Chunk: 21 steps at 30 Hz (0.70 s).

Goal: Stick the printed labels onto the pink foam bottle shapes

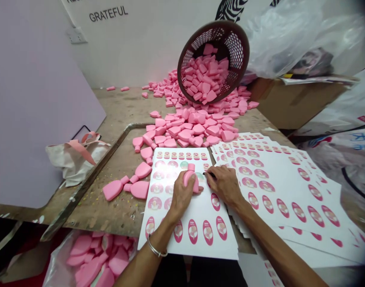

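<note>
My left hand (182, 193) is closed around a pink flat bottle (191, 178) and holds it over a white sticker sheet (197, 221) printed with pink oval labels. My right hand (224, 184) rests beside it on the same sheet, fingertips pinched at the sheet's surface near a label; what they hold is too small to make out. Several label spots in the sheet's middle rows look peeled. A silver bangle sits on my left wrist.
A tipped brown mesh basket (240, 52) spills a heap of pink bottles (197, 123) across the wooden table (116, 159). A fanned stack of sticker sheets (284, 187) lies to the right. A bag of pink bottles (93, 259) sits below the table's front edge. A cloth bag (77, 155) lies at the left.
</note>
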Tool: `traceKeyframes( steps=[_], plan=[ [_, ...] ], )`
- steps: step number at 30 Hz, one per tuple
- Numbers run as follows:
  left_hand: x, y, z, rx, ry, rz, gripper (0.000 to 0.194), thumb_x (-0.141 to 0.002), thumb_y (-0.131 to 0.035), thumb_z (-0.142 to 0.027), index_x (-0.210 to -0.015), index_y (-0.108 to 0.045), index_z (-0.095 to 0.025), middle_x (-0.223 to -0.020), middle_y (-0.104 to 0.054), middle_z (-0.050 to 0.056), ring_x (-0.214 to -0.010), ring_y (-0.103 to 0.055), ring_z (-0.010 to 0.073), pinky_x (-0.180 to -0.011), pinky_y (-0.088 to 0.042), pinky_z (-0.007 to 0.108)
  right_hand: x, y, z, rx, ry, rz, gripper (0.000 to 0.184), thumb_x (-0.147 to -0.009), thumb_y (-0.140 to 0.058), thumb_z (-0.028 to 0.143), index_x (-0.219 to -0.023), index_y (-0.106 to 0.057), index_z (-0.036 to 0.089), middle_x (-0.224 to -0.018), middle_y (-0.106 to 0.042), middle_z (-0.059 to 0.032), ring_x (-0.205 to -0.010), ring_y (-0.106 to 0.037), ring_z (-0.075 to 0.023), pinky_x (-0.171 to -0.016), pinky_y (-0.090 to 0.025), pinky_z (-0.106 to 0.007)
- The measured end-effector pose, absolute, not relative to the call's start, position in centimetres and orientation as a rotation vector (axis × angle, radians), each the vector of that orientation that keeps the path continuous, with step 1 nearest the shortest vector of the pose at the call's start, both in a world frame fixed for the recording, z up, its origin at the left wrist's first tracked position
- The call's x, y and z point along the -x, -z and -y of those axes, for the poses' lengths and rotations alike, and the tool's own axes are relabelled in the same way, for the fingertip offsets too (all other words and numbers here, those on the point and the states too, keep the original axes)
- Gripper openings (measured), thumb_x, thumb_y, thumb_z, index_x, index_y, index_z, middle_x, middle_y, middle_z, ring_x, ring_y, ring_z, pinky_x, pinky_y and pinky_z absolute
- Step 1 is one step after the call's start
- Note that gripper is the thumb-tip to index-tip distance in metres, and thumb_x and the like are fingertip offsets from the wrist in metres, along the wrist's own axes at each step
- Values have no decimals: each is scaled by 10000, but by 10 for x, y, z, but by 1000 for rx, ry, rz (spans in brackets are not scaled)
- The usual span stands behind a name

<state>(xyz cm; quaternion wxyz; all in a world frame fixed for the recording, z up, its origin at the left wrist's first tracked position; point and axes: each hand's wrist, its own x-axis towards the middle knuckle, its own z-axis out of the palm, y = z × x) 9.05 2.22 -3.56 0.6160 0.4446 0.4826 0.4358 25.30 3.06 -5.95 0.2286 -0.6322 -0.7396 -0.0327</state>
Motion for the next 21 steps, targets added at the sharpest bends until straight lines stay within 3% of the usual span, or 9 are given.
traceKeyframes(
  steps=[5,14,21],
  plan=[
    [-91,36,-20,-1043,-1007,-1122,369,-859,-543,-472,-1049,-514,-157,-841,-635,54,-649,-703,192,-610,-569,289,-256,60,-35,1753,-42,1987,126,-847,-527,283,-775,-602,212,-736,-672,-15,-735,-563,-187,-721,-297,-319],
    [-91,39,-21,-960,-1083,-1081,405,-813,-594,-504,-1029,-547,-165,-875,-616,40,-558,-656,135,-583,-572,277,-245,53,-34,1700,2,1876,184,-781,-603,379,-754,-598,198,-706,-656,-40,-709,-579,-202,-750,-364,-348],
    [-87,40,-23,-872,-1097,-1067,448,-809,-597,-520,-1073,-526,-166,-854,-591,33,-581,-657,146,-628,-583,331,-252,37,-29,1590,-690,1414,345,-756,-634,518,-680,-568,188,-618,-582,10,-590,-522,-136,-585,-406,-265]
  ],
)
